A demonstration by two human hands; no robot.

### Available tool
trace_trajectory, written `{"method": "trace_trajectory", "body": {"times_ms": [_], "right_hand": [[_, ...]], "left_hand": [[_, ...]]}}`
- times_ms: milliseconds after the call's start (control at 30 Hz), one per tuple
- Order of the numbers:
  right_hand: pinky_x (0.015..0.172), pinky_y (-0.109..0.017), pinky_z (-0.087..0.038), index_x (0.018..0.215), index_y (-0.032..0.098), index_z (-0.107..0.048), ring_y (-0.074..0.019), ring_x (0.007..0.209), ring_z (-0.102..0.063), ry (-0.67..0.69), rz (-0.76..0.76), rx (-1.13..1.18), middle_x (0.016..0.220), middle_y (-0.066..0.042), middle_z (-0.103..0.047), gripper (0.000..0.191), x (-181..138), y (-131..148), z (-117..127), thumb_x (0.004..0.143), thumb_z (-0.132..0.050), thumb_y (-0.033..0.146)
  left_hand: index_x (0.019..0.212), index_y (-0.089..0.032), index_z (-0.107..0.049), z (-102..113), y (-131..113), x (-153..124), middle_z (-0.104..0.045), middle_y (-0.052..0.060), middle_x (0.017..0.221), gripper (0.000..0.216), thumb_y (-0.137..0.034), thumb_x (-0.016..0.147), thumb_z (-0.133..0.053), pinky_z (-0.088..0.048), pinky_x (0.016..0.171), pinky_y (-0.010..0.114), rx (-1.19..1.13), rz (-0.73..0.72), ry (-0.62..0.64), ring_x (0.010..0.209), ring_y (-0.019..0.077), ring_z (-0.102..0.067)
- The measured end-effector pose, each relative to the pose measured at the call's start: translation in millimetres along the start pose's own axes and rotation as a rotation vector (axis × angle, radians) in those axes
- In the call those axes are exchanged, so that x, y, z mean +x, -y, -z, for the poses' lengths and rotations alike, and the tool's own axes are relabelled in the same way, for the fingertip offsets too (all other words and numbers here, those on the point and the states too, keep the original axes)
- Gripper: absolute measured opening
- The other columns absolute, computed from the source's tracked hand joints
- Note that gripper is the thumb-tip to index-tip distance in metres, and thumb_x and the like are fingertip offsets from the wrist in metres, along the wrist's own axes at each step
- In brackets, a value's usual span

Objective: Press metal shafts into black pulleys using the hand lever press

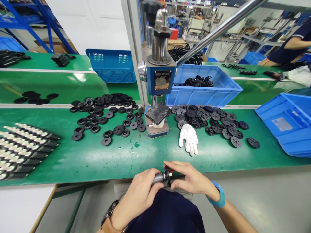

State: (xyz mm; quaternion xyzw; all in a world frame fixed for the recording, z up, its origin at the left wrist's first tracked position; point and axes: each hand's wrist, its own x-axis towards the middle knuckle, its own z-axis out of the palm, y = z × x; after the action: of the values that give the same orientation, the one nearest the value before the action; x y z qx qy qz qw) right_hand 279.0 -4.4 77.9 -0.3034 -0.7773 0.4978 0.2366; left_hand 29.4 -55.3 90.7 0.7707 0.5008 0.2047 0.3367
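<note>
My left hand [139,194] is closed around a small grey metal shaft [158,177] held level over my lap, just in front of the green bench. A black plastic disc [167,175] sits on the shaft's end. My right hand [188,179] pinches that disc from the right side. Both hands meet at the part, below the bench's front edge [97,176].
A blue hand press [160,76] stands mid-bench with a long steel lever. Small black discs [107,113] lie left of it, larger ones [211,121] right. A white glove [189,137], rows of finished shafts [21,145] and blue bins [204,85] are around. Another person's arm [289,45] shows far right.
</note>
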Motion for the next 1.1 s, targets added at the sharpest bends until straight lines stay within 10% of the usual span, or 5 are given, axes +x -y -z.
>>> {"method": "trace_trajectory", "body": {"times_ms": [633,1100], "right_hand": [[0.078,-0.035,-0.059,0.167,0.020,-0.008,-0.0222,0.090,-0.063,0.064,0.315,-0.389,0.118,-0.017,-0.062,0.081,14,17,-4,0.105,-0.056,0.040],[0.082,-0.029,-0.056,0.155,0.017,-0.045,-0.0228,0.093,-0.074,0.338,0.130,-0.350,0.107,-0.010,-0.077,0.078,112,30,-23,0.093,-0.071,0.055]], "left_hand": [[0.105,-0.024,-0.052,-6,4,-7,-0.068,0.001,0.089,0.011,-0.017,0.098,-0.055,-0.045,0.072,0.032,0.027,-0.107,-0.110,0.080,0.0224,-0.066],[0.107,-0.023,-0.062,3,59,-35,-0.073,0.003,0.093,0.015,-0.030,0.098,-0.053,-0.051,0.075,0.033,-0.211,0.197,-0.380,0.081,0.0225,-0.068]]}}
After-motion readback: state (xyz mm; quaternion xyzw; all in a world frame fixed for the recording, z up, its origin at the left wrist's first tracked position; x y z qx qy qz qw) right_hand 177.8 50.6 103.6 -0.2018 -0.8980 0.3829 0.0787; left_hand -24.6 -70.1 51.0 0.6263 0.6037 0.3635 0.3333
